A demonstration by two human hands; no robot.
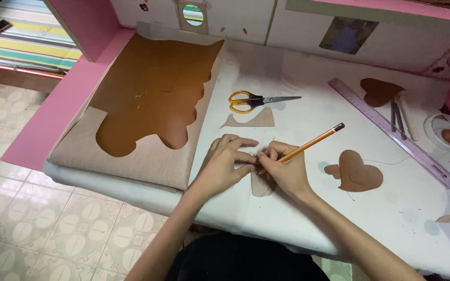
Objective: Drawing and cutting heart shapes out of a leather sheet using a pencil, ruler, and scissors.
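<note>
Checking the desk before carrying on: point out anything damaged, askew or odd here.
Nothing is spilled or broken. The big brown sheet has irregular cut-outs along its edges, and the purple ruler lies diagonally. The right hand holds a pencil normally.

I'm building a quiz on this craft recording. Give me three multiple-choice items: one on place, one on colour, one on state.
1. Where do the orange-handled scissors lie?
A. beyond the hands
B. on the floor
C. on the ruler

2. What colour is the long flat plastic ruler?
A. green
B. purple
C. black

3. What does the right hand hold?
A. nothing
B. scissors
C. an orange pencil

Key: 1 A, they lie on the white table past both hands; 2 B, it is translucent purple; 3 C, fingers grip the pencil while the left hand presses a small tan cut-out piece.
</note>
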